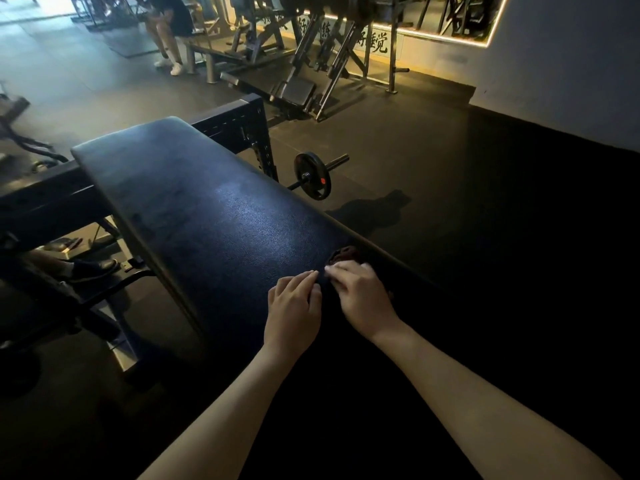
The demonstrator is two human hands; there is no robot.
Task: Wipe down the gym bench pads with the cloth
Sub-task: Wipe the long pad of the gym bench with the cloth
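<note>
The cloth [343,255] is a small dark reddish bundle lying on the black bench pad [221,216], close to the pad's right edge. Only a crumpled part of it shows, just past the fingertips of the right hand [360,296]; the rest is lost in shadow and under that hand.

The right hand lies palm down over the cloth, its fingers [341,271] loosely curled and close together, pressing on the fabric; whether they truly pinch it I cannot tell from here. Just beside it, the left hand [294,306] rests flat on the pad with its fingers [304,277] together and slightly bent, holding nothing that I can see. The tips of the two hands nearly meet. Both forearms are bare and reach in from the near side.

Beyond the fingers the pad stretches away and to the left, its leather-like surface catching a bluish sheen in the middle. At its far end stands a black steel frame [239,123] with rows of holes. On the floor to the right of the pad, past the fingers, lies a barbell with a weight plate [312,176]. Further off are more gym machines [311,64] along a lit wall strip, and a seated person [173,26] in white shoes. To the left, under the frame, a dark shoe [93,269] shows.
</note>
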